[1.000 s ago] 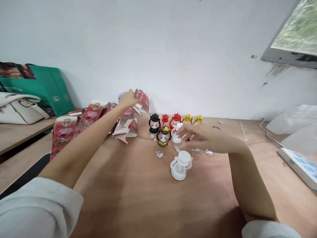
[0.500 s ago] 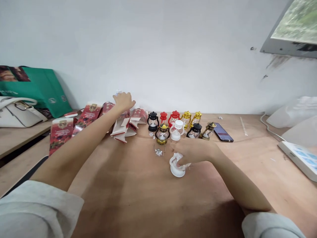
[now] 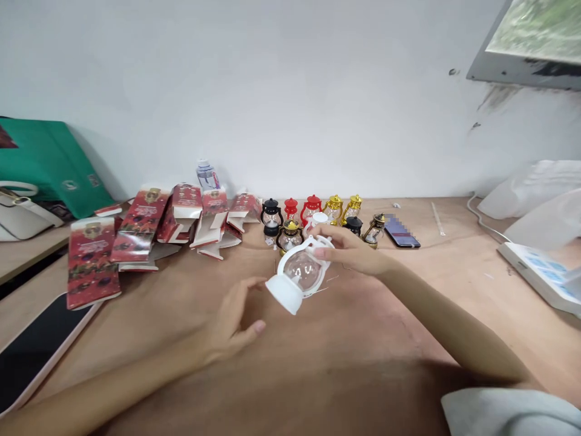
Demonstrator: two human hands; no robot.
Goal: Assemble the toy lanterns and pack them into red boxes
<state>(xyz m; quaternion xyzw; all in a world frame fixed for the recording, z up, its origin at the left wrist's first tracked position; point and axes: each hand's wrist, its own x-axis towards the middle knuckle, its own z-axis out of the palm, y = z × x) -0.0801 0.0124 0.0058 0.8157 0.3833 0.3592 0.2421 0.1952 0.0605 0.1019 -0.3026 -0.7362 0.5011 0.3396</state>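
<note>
White lantern (image 3: 302,274): tilted over the table (image 3: 318,369), top gripped by the right hand (image 3: 348,249). Left hand (image 3: 230,320) open, just beside it — a slip in that one-handed grip could drop it.

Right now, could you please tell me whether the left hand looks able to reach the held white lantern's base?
Probably yes: the left hand is open beside the base, with nothing visible between them, while the right hand grips the tilted white lantern near its top.
</note>
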